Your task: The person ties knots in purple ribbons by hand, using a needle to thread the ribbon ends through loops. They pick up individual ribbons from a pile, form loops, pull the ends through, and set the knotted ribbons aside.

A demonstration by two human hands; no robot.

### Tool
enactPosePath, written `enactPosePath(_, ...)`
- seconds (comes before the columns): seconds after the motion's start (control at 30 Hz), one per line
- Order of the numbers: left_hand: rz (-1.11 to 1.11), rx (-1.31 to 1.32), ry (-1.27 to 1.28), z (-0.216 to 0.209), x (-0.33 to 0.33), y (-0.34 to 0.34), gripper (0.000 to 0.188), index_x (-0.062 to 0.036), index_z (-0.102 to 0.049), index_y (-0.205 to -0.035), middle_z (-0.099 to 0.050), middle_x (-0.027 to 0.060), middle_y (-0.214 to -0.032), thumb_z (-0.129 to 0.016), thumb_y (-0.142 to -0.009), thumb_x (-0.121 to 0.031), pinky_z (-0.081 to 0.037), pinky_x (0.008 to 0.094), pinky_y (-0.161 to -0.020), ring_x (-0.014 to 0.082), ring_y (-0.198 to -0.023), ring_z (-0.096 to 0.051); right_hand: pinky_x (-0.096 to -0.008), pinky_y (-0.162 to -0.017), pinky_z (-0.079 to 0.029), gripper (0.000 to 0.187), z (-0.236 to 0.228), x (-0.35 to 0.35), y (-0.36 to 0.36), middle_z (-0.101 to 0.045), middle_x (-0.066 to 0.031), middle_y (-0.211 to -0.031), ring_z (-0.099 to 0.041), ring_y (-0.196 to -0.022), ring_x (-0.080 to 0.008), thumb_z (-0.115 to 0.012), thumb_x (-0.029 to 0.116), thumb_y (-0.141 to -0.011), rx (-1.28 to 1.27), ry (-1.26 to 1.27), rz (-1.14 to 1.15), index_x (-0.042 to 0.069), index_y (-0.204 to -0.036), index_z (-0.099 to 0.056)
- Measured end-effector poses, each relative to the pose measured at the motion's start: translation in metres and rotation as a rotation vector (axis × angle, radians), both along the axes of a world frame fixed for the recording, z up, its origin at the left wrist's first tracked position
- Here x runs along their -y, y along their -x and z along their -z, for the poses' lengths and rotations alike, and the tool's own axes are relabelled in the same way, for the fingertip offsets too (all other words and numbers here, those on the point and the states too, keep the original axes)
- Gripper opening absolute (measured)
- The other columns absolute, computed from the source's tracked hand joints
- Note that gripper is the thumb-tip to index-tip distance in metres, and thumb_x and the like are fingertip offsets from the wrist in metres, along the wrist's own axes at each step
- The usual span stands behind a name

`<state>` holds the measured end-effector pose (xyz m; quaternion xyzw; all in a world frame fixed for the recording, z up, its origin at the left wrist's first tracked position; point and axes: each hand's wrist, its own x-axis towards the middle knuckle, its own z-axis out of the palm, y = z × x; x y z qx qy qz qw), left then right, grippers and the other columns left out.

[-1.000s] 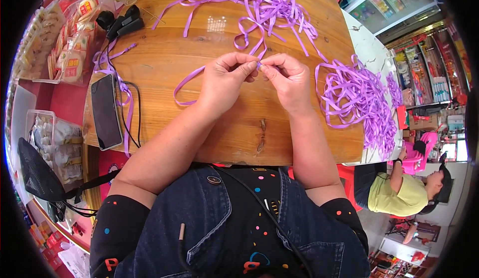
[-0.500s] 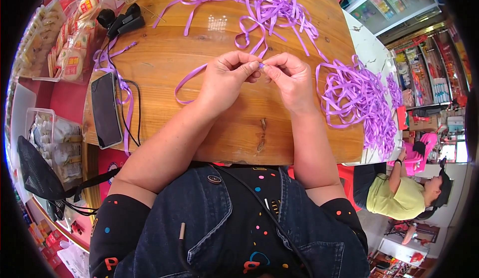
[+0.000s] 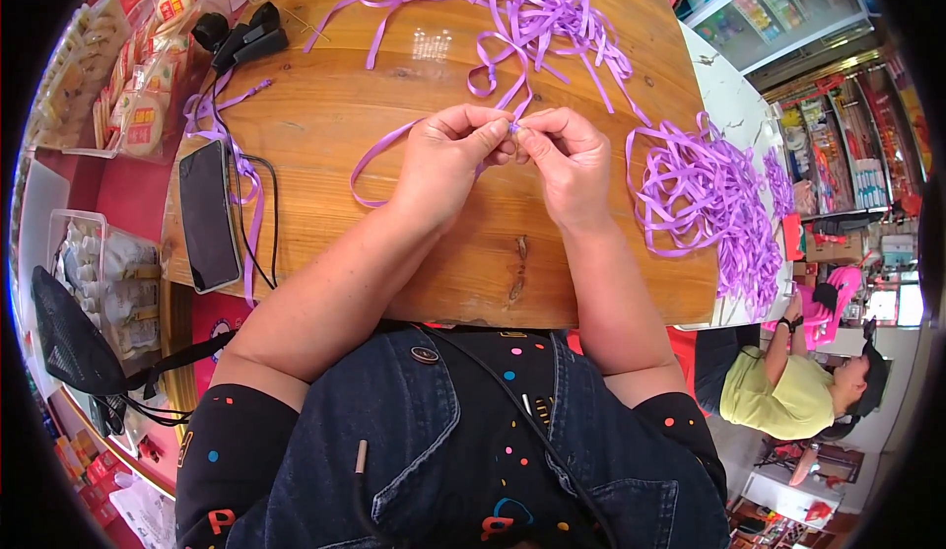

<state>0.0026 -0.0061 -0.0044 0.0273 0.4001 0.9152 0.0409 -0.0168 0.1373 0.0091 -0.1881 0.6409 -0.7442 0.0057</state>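
Observation:
Between my two hands, above the middle of the wooden table (image 3: 434, 273), is a purple ribbon (image 3: 373, 167) with a small knot at the fingertips. My left hand (image 3: 448, 160) pinches it between thumb and forefinger. Close against it, my right hand (image 3: 569, 160) pinches the same spot from the other side. A loop of this ribbon hangs out to the left of my left hand, and a strand runs away toward the far side. The fingers partly hide the knot.
A tangled ribbon pile (image 3: 537, 7) lies at the far side, another pile (image 3: 700, 189) at the right. At the left are a black phone (image 3: 209, 216), a black cable (image 3: 275, 224) and packaged snacks (image 3: 148, 105). A person in a yellow shirt (image 3: 783, 391) is off to the right.
The fingertips have shifted slightly at the knot, and a bit more ribbon shows around it. Both hands stay in nearly the same place. The person at the right has moved an arm slightly.

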Motion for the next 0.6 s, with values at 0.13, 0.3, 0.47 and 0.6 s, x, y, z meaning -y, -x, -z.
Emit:
enactPosePath(0.13,-0.031,0.010,-0.022,-0.0007,-0.0021,-0.0014,0.010,0.0020,-0.061,-0.093,-0.062,0.0067,-0.082,-0.056,-0.087,-0.005,-0.047,0.0237,-0.066,0.0121,-0.072,-0.057,-0.0230,-0.062,-0.046,0.006,0.0017,0.0013,-0.0004,-0.060,-0.0072,-0.080,-0.055,-0.068,-0.0112,-0.057,-0.006,-0.082,-0.036,0.004,0.010,-0.002,-0.085,-0.059)
enactPosePath(0.3,-0.038,0.037,0.005,0.0012,-0.0034,-0.0014,0.011,0.0009,-0.061,-0.094,-0.062,0.0060,-0.085,-0.056,-0.087,-0.005,-0.046,0.0241,-0.070,0.0116,-0.075,-0.056,-0.0235,-0.063,-0.046,0.006,0.0024,0.0005,0.0012,-0.061,-0.0084,-0.081,-0.056,-0.069,-0.0119,-0.057,-0.006,-0.082,-0.065,-0.019,0.018,-0.002,-0.086,-0.059)
enactPosePath(0.47,-0.020,0.039,-0.073,-0.0007,-0.0042,-0.0038,0.011,0.0008,-0.061,-0.094,-0.062,0.0064,-0.086,-0.055,-0.088,-0.005,-0.046,0.0244,-0.071,0.0126,-0.076,-0.056,-0.0240,-0.063,-0.046,0.006,0.0032,0.0038,0.0003,-0.061,-0.0089,-0.081,-0.056,-0.069,-0.0127,-0.057,-0.006,-0.082,-0.066,0.010,0.008,-0.002,-0.086,-0.059)
enactPosePath(0.6,-0.018,0.043,-0.064,-0.0011,-0.0040,-0.0046,0.011,0.0010,-0.062,-0.094,-0.062,0.0069,-0.085,-0.055,-0.088,-0.006,-0.046,0.0249,-0.071,0.0133,-0.077,-0.057,-0.0231,-0.061,-0.045,0.005,0.0024,0.0042,0.0004,-0.061,-0.0079,-0.079,-0.056,-0.067,-0.0123,-0.056,-0.004,-0.083,-0.004,0.051,-0.007,-0.001,-0.086,-0.059)
